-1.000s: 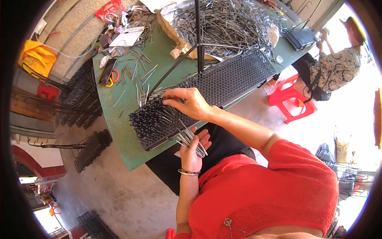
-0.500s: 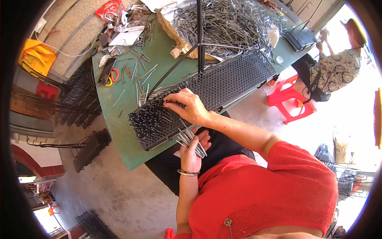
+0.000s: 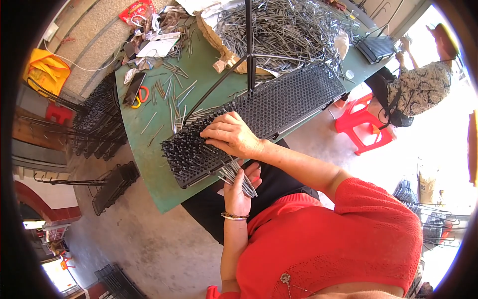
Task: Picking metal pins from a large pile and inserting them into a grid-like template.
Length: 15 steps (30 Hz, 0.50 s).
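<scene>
The right hand's (image 3: 232, 136) fingertips are kinda lost among the dark rods (image 3: 185, 151), so no telling if they're pinching one. The rod bundle (image 3: 236, 177) covers part of the left hand (image 3: 236, 200), and the top edge chops off the black post (image 3: 250, 40) plus the big metal pile (image 3: 291, 37).

Rack (image 3: 298, 94) on table (image 3: 142, 144), rod pile (image 3: 284, 35) behind, scissors (image 3: 141, 100) left, stool (image 3: 359, 120) right

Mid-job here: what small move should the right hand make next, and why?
If its grip is empty, which I can't tell, the right hand should probably fetch one of the thin rods: the left hand holds several, and the black rack has many bare holes.
</scene>
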### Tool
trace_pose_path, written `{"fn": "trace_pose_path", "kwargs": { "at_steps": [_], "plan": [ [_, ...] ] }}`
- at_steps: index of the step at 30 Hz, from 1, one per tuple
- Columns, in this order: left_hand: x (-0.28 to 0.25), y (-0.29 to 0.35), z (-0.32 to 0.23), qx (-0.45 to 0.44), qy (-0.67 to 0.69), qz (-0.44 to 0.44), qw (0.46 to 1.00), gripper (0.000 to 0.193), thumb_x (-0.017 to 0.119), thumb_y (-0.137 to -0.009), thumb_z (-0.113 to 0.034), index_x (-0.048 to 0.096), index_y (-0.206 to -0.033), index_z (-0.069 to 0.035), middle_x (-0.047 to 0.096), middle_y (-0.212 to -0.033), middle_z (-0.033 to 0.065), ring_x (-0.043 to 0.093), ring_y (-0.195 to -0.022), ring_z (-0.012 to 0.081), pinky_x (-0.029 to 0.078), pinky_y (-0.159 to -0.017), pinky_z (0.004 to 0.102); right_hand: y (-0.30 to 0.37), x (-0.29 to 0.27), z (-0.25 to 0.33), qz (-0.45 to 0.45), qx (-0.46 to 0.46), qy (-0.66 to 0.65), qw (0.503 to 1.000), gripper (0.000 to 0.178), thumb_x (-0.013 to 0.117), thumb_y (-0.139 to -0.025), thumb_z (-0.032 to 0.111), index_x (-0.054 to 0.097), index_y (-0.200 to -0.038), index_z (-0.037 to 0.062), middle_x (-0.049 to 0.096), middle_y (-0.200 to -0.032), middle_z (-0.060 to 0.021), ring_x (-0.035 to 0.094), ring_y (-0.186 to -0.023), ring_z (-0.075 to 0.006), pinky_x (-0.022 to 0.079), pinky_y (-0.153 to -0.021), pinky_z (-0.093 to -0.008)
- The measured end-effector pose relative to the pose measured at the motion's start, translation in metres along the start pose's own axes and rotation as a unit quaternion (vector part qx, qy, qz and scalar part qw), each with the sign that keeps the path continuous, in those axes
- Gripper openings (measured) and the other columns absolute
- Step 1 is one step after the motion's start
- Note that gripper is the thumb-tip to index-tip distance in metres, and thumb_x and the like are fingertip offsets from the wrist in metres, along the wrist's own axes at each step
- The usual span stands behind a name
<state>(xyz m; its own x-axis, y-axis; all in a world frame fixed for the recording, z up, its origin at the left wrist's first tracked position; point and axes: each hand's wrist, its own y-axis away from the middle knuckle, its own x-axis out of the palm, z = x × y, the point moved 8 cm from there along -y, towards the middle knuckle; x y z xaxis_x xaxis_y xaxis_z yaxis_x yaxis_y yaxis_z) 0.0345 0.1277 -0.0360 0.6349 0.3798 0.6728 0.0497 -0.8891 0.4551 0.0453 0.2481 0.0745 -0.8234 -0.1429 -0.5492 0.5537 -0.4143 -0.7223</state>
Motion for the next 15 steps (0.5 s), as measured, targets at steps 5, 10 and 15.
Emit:
{"fn": "trace_pose_path", "kwargs": {
  "at_steps": [5,10,15],
  "plan": [
    [0.001,0.000,0.000,-0.003,0.000,0.001,1.000,0.033,0.045,-0.097,-0.017,0.043,-0.128,-0.009,0.059,-0.118,0.0175,0.063,-0.095,0.0178,0.054,-0.076,0.0316,0.000,-0.008,0.006,-0.004,-0.035,0.022,0.999,0.024,0.072,-0.077,0.015,0.066,-0.099,0.0094,0.064,-0.098,0.0005,0.056,-0.094,-0.0190,0.040,-0.083,-0.0348],
    [0.001,0.001,-0.004,0.025,0.018,-0.006,0.999,0.034,0.045,-0.097,-0.017,0.042,-0.128,-0.004,0.061,-0.114,0.0195,0.065,-0.094,0.0214,0.056,-0.072,0.0313,0.000,-0.022,0.012,-0.053,-0.026,0.011,0.998,0.021,0.072,-0.076,0.016,0.067,-0.094,0.0067,0.065,-0.091,-0.0047,0.060,-0.086,-0.0214,0.047,-0.073,-0.0343],
    [0.010,0.005,-0.017,0.066,0.011,-0.004,0.998,0.033,0.047,-0.097,-0.018,0.044,-0.126,-0.003,0.062,-0.112,0.0178,0.066,-0.092,0.0211,0.057,-0.068,0.0295,0.015,-0.024,-0.004,0.084,0.204,-0.128,0.967,0.027,0.070,-0.079,0.028,0.067,-0.083,0.0018,0.065,-0.077,-0.0107,0.061,-0.065,-0.0254,0.049,-0.058,-0.0352]
  ]
}}
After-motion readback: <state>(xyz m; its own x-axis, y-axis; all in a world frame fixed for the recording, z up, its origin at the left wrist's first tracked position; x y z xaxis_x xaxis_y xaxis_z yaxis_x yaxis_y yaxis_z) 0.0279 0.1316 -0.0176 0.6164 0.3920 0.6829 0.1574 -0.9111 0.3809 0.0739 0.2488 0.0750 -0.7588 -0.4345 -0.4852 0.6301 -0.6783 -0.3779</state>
